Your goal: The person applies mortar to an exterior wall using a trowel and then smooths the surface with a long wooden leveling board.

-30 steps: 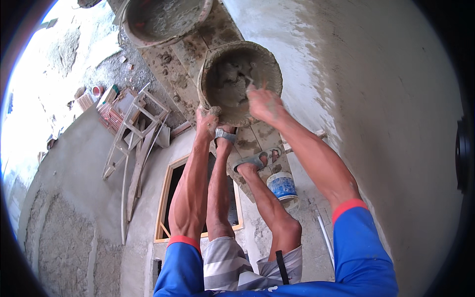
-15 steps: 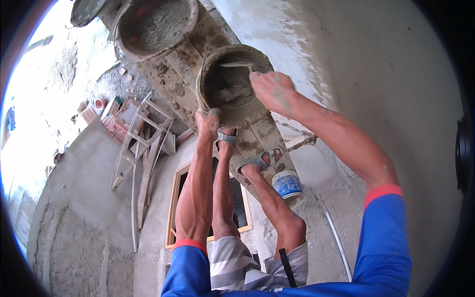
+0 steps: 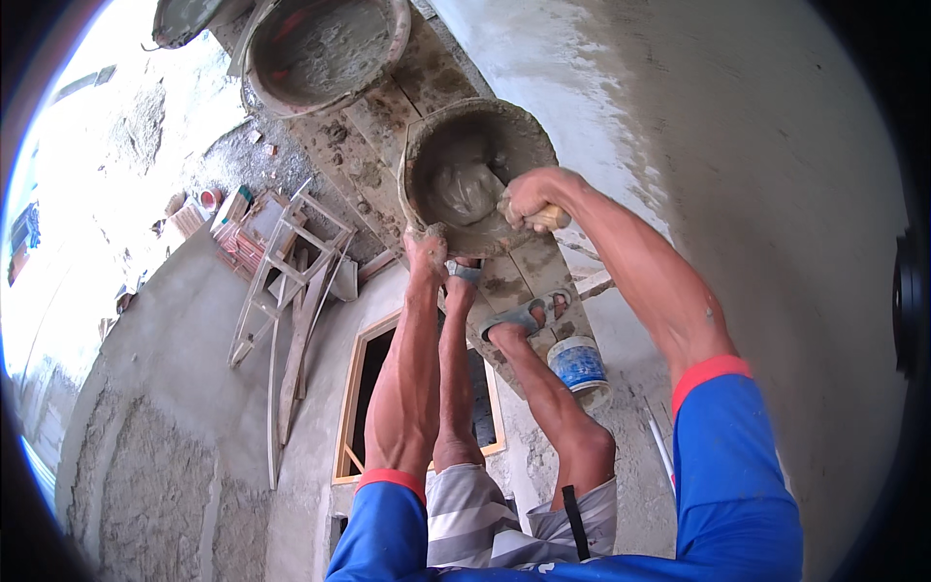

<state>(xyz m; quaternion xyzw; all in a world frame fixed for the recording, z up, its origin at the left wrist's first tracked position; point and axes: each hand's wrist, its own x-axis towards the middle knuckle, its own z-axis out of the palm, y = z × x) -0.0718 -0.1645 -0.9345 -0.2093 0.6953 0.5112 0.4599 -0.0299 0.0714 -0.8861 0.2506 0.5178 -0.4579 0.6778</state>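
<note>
A mortar-caked bucket (image 3: 525,136) stands tilted on the planks in front of me, with wet grey mortar (image 3: 456,192) inside. My left hand (image 3: 427,250) is closed on its near left rim, the fingers smeared with mortar. At the right side of the bucket, my right hand (image 3: 531,196) grips a trowel (image 3: 557,217) by its wooden handle. The trowel's blade reaches down into the mortar and is partly hidden by it.
My sandaled feet stand on narrow mud-spattered planks (image 3: 364,175). A large tub (image 3: 400,44) of mortar sits farther left, and a small blue-and-white pail (image 3: 578,364) is beside my foot. A plastered wall (image 3: 737,175) rises on the right; a wooden frame (image 3: 276,272) lies below left.
My right hand has drawn back toward me and lower, and the trowel has turned so its handle now shows. My left hand stays on the rim. The whole view has shifted slightly.
</note>
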